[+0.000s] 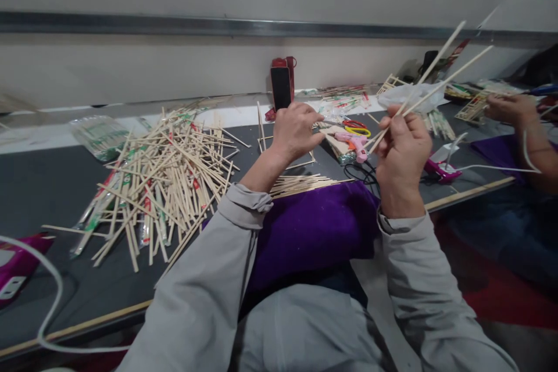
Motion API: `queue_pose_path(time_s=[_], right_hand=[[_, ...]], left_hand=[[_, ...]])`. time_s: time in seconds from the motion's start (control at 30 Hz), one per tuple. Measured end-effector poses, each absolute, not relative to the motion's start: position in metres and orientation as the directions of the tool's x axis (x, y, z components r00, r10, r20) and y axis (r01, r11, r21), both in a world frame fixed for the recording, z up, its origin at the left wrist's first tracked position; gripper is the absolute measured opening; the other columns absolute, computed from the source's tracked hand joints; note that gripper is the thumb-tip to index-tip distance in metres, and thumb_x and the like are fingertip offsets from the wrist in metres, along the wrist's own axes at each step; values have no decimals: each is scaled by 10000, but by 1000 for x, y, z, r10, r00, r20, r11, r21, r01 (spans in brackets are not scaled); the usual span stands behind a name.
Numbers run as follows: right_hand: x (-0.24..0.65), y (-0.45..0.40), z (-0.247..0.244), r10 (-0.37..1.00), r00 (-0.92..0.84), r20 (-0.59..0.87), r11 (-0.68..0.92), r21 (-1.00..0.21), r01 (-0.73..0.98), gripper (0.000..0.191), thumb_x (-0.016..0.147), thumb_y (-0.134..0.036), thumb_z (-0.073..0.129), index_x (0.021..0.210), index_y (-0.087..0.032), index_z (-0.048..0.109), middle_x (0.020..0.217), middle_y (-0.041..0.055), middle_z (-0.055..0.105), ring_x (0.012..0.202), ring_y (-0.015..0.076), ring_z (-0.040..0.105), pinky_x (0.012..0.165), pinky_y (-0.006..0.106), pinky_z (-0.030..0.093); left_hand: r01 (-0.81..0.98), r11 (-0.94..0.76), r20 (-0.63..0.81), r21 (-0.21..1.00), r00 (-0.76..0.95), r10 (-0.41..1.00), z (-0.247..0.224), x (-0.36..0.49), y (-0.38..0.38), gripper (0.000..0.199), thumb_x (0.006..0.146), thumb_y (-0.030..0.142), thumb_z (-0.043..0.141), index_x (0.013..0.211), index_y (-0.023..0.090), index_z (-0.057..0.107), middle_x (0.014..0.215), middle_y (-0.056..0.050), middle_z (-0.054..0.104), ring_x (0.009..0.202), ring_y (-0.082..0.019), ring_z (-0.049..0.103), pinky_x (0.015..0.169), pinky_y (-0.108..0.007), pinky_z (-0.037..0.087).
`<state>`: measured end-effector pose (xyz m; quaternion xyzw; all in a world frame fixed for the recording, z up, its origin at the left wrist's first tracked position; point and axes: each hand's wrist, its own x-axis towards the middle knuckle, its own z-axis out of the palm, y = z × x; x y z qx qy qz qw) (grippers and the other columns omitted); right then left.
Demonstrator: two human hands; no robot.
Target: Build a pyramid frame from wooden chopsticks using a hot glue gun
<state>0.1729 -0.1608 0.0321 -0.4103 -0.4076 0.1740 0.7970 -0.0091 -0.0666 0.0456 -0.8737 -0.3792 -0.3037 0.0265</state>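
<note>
The right hand is closed on at least two thin sticks, which point up and away above the tabletop. The left hand is half open, its fingers curled, and seems empty, near the pink glue gun. The step in hand is probably choosing or placing sticks; the next move calls for a steady, light grip.
</note>
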Motion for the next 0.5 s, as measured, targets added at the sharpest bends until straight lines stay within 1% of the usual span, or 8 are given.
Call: queue_pose_path(time_s=[0.07,0.1,0.2,0.27,0.33,0.4,0.47,0.5], right_hand=[[166,-167,28,661,559,500,596,-803,13,175,897,-362,694,1020,-238,683,779,-34,612,458,45,360,408,218,220],[163,-170,26,684,537,494,585,-811,1,191,889,-381,722,1012,-238,694,769,-36,612,456,42,360,409,217,218],[155,-177,17,753,470,460,530,-848,-19,254,867,-442,775,995,-230,718,740,-41,610,454,38,337,413,218,219],[150,-181,13,803,400,443,490,-872,-17,276,882,-467,771,1012,-226,734,751,-35,626,470,44,348,428,220,242],[144,-185,12,853,305,424,448,-894,-8,277,909,-472,751,1032,-224,747,766,-27,641,492,53,370,452,224,272],[135,-188,13,900,177,399,406,-914,-2,263,924,-458,738,1029,-217,753,760,-24,642,509,62,387,475,231,287],[124,-186,15,929,31,369,369,-929,4,259,935,-452,719,999,-204,750,743,-23,633,522,67,391,494,237,289],[117,-183,16,936,-40,348,349,-937,6,265,940,-458,705,966,-196,741,735,-22,625,527,68,387,502,240,289]], left_hand=[[630,-752,630,196,506,589,43,-10,-66,322,880,263,776,1194,200,808,1244,-116,768,1240,-328,644,1054,-477,475],[595,-778,683,202,484,548,42,-11,-66,295,886,254,770,1175,210,812,1219,-107,773,1216,-315,654,1050,-471,477],[470,-852,831,231,359,424,42,-15,-77,127,944,269,725,1015,242,827,1081,-64,783,1095,-256,683,1031,-437,485],[387,-875,871,292,270,410,44,-22,-92,138,963,331,729,898,240,810,991,-45,775,999,-222,686,998,-408,500],[299,-867,864,398,195,464,47,-30,-109,207,933,389,773,796,233,783,907,-36,758,909,-199,676,934,-376,519],[194,-794,787,575,135,603,46,-39,-123,243,917,396,779,747,222,773,821,-31,730,809,-169,651,825,-327,524],[47,-615,606,787,125,785,43,-49,-131,246,903,455,778,850,217,811,763,-21,710,672,-132,597,658,-273,490],[-30,-503,501,864,141,854,40,-53,-132,292,888,501,783,903,213,825,744,-19,703,613,-116,564,585,-254,455]])
